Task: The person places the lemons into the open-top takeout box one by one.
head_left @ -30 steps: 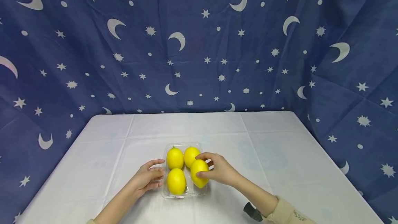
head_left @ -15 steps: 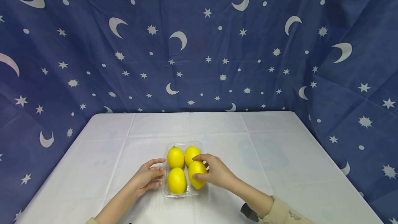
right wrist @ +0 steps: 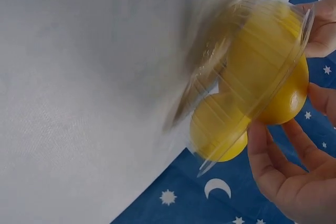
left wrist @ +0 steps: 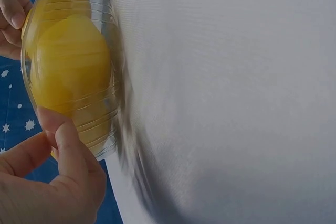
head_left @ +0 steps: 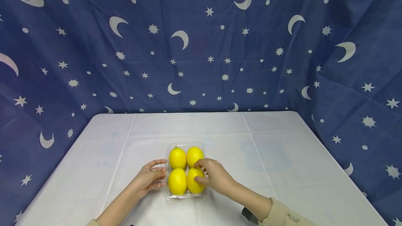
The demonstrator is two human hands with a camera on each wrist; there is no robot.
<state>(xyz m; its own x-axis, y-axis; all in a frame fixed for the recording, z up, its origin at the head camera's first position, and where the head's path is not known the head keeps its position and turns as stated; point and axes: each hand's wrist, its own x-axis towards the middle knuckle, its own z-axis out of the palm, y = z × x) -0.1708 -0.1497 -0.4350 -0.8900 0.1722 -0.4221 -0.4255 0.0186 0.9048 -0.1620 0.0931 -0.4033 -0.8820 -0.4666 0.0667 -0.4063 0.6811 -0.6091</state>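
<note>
A clear plastic container point(head_left: 185, 196) stands on the white table with several yellow lemons in it. Two sit on its left side, a far lemon point(head_left: 177, 158) and a near lemon point(head_left: 177, 182). On its right side are another far lemon point(head_left: 194, 156) and the near right lemon point(head_left: 193, 183). My right hand point(head_left: 217, 177) holds this near right lemon, thumb on its near side and fingers at its far side. At the container's left wall, my left hand point(head_left: 149, 178) rests its loosely bent fingers point(left wrist: 63, 129) against the rim.
A white cloth point(head_left: 119, 138) with fold lines covers the table. Behind and beside it hangs a dark blue curtain point(head_left: 201, 44) with moons and stars. A dark object point(head_left: 249, 215) shows at my right forearm.
My right hand has moved down and left, lowering the lemon from above the container's right edge into its near right corner. The left hand has stayed at the left wall.
</note>
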